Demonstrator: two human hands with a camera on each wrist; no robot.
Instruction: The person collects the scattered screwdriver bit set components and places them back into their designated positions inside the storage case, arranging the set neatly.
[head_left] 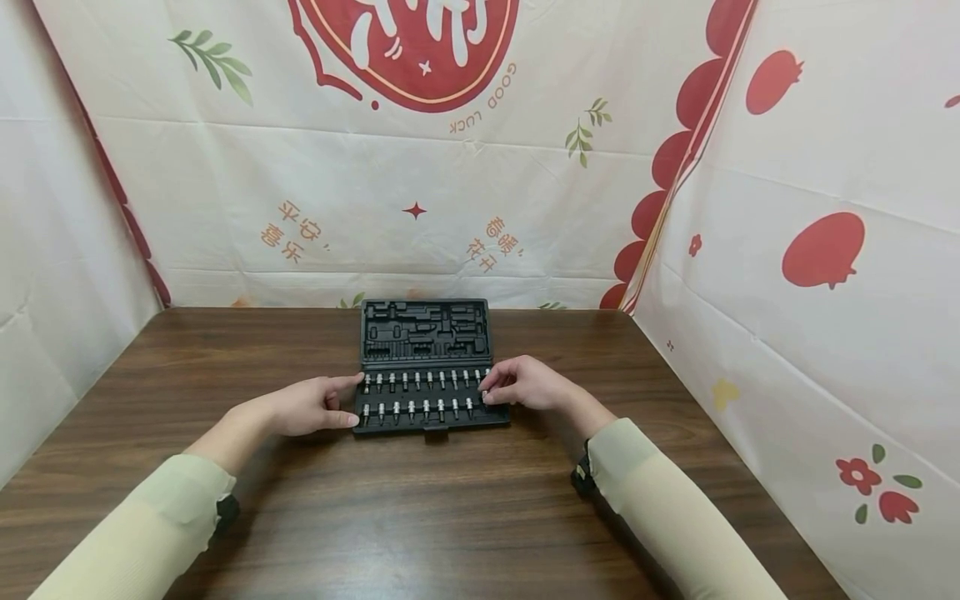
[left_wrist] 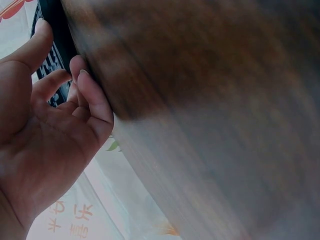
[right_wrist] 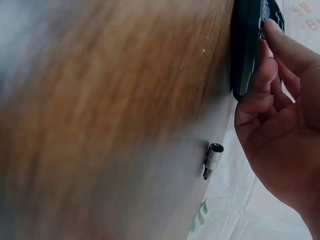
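Observation:
A black plastic tool case point(head_left: 431, 427) lies opened flat on the table, its moulded lid point(head_left: 424, 331) tilted up behind. Two rows of silver bit sockets point(head_left: 426, 407) stand in its tray. My left hand point(head_left: 309, 407) rests at the case's left edge, thumb at the front corner and index finger farther back, the others bent beneath. At the right end of the tray my right hand point(head_left: 529, 385) pinches a bit socket point(head_left: 485, 397) between thumb and fingers, which cover most of it. Another bit socket point(right_wrist: 213, 157) lies loose on the table beyond the right hand.
The brown wood-grain table point(head_left: 405, 517) extends around the case. White printed cloth point(head_left: 420, 175) hangs behind it, and another cloth wall point(head_left: 787, 350) borders the right side. A latch point(head_left: 436, 435) juts from the case's front edge.

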